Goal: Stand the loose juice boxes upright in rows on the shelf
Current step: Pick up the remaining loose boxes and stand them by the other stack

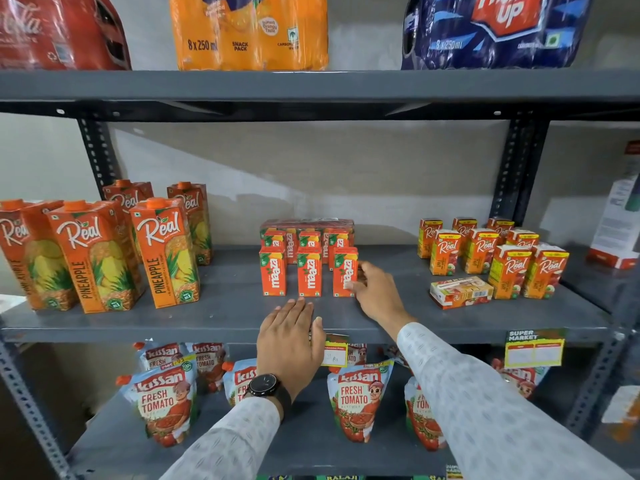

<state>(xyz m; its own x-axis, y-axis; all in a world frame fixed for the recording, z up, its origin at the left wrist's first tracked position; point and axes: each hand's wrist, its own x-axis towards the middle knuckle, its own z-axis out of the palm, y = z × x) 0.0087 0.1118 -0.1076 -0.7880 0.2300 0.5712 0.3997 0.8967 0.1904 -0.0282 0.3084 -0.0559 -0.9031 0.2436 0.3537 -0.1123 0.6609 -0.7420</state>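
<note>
Small orange Maaza juice boxes stand upright in rows on the middle of the grey shelf [214,317]. The front row holds three: left box [273,271], middle box [309,273], right box [344,271]. My right hand [375,292] touches the right box, thumb at its front and fingers on its right side. My left hand [289,341], with a black watch on the wrist, rests flat on the shelf's front edge, fingers spread, holding nothing. Behind the rows sits a shrink-wrapped Maaza pack [307,226]. At the right, one small Real box [461,292] lies on its side.
Tall Real pineapple cartons [162,252] stand at the left. Small upright Real boxes [509,268] are grouped at the right. Soda multipacks [249,32] fill the shelf above, Kissan ketchup pouches [360,400] the shelf below. Price tags [533,348] hang from the shelf edge.
</note>
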